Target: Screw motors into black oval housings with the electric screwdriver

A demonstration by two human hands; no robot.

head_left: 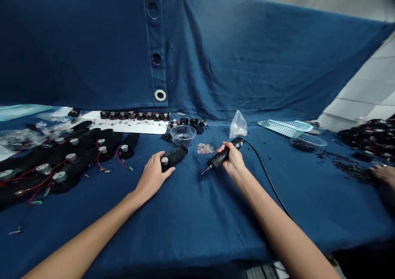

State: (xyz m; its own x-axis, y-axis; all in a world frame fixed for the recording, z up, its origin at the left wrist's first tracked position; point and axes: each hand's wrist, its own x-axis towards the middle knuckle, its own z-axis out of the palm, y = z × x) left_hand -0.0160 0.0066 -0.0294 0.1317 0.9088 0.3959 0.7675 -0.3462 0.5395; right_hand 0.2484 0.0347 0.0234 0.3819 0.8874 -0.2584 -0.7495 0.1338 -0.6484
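My left hand [154, 172] grips the near end of a black plastic housing [175, 156] that lies on the blue cloth. A round silver motor [165, 161] shows in the housing beside my fingertips. In my right hand [232, 157] is a black electric screwdriver [219, 157], fingers wrapped round its body. Its thin bit points down and left, apart from the housing, and a black cord trails from its back end. Between the two hands, a little farther back, lies a pile of small screws [205, 148]. Behind the housing stands a clear plastic bowl [183, 136] with dark bits inside.
Black housings with motors and red wires [70, 159] cover the left side. A clear bag [238, 124], a light blue basket [285, 127] and a clear lid-like dish [308, 140] stand farther back. At the right edge, another person's hand [384, 174] is near scattered black parts [348, 166].
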